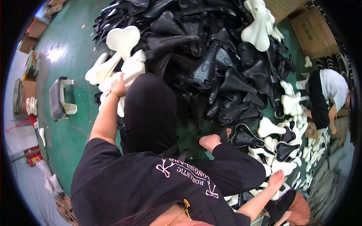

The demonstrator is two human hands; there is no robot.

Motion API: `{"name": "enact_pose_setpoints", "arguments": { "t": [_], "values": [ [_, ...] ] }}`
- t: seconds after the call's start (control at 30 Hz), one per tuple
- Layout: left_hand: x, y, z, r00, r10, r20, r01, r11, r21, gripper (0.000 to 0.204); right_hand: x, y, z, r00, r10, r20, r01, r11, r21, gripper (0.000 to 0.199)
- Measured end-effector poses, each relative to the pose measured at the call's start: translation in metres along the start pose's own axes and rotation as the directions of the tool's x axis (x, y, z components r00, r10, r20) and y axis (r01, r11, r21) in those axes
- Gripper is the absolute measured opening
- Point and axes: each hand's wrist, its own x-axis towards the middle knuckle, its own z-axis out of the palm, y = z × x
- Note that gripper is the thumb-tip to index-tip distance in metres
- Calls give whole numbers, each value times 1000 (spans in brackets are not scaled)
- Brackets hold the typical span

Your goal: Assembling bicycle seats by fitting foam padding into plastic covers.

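To my left, beside my black-clad knee, lies a small pile of white bicycle saddles. My left hand is closed on one of these white saddles, its fingers partly hidden. On the lower right, my right hand reaches over another heap of white saddles with its fingers stretched out and nothing seen in them. Black saddles with white rims lie in that heap, close to my bare foot. A large mound of black bicycle saddles fills the floor in front of me.
More white saddles lie on the mound's far right. Cardboard boxes stand behind. One person bends over at the right; another person is at the lower right. A grey-topped stool stands on the green floor at left.
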Motion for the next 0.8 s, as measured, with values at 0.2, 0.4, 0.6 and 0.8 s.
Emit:
{"name": "enact_pose_setpoints", "arguments": {
  "t": [0.2,0.4,0.6,0.8],
  "values": [
    [-5,-76,48,964,131,-229,-96,983,158,80,-95,105,269,673,353,649,183,771,-610,40],
    [-15,-84,40,934,208,-289,-284,925,-252,54,-134,310,384,484,224,846,687,501,-526,45],
    [-51,-87,-35,765,269,-584,-508,810,-293,49,-224,322,421,591,260,764,761,133,-635,27],
    [-46,-66,-150,718,-116,-687,-642,271,-717,40,-187,281,364,647,-68,759,709,419,-567,33]
  ]
}}
